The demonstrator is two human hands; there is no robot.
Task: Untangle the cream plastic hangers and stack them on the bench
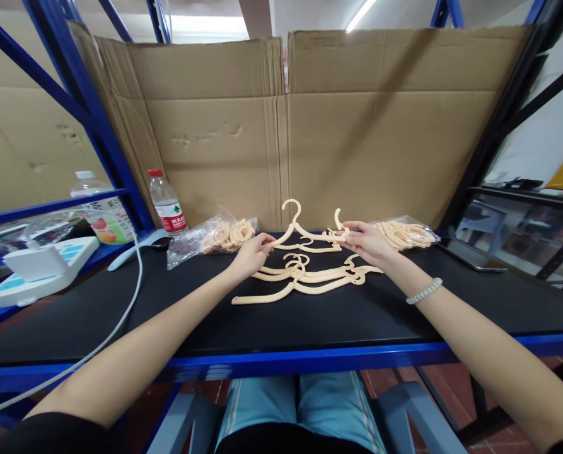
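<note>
Holds a beige hanger (pixel 294 226) over the back of the table (pixel 205 328), spread crosswise with the hook upward. Pinches one end with the fingers of the left hand (pixel 253 256), drawn narrow on it, and grips the opposite end with the fingers of the right hand (pixel 369 243), also close together. Shows a short curved piece (pixel 337 216) upright just beside the right fingers; cannot tell whether joined to the hanger. Wears a pale beaded bracelet (pixel 424 291) on the right wrist.

Has more beige hangers (pixel 323 275) lying overlapped on the table between the forearms, hooks crowded together in the middle. Has a clear plastic bag (pixel 181 249) of beige parts near the left hand, and beyond it a red-capped bottle (pixel 168 205). Has another bag of beige parts (pixel 399 233) behind the right hand, near a dark flat device (pixel 475 255). Faces cardboard sheets (pixel 380 126) upright behind the table.
</note>
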